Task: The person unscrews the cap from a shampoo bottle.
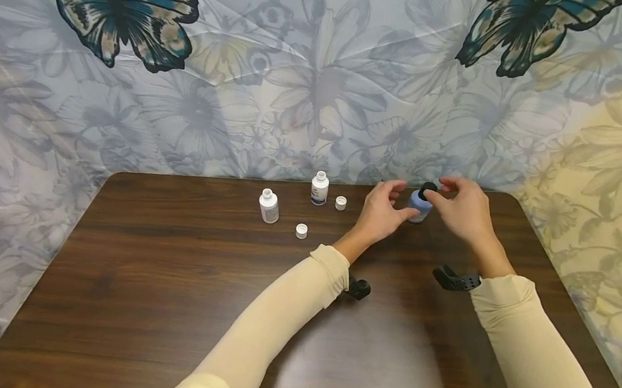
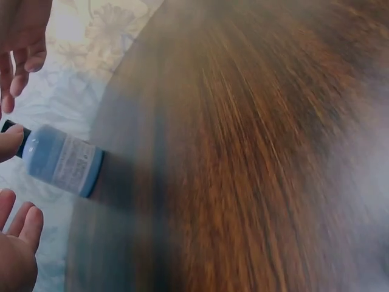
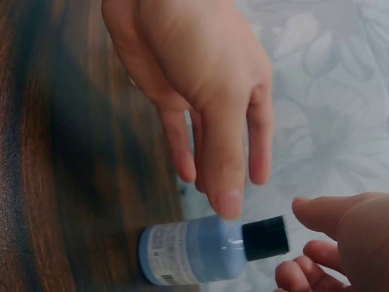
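Note:
A blue bottle [image 1: 418,210] with a black cap [image 3: 265,238] and a pale label [image 2: 73,163] stands near the table's back edge. My left hand [image 1: 382,213] is at its left side, fingers spread apart and thumb tip right at the bottle's shoulder in the right wrist view. On the other side is my right hand [image 1: 464,211], its thumb and loosely bent fingers around the cap. A small gap shows between this hand's thumb and the cap in the right wrist view. Neither hand grips the bottle.
To the left stand two white bottles, one nearer [image 1: 269,207] and one farther back [image 1: 320,188], with no caps on. Two white caps, [image 1: 301,231] one in front and one behind [image 1: 341,203], lie beside them on the brown wooden table [image 1: 163,305]. A patterned cloth [image 1: 321,94] hangs behind.

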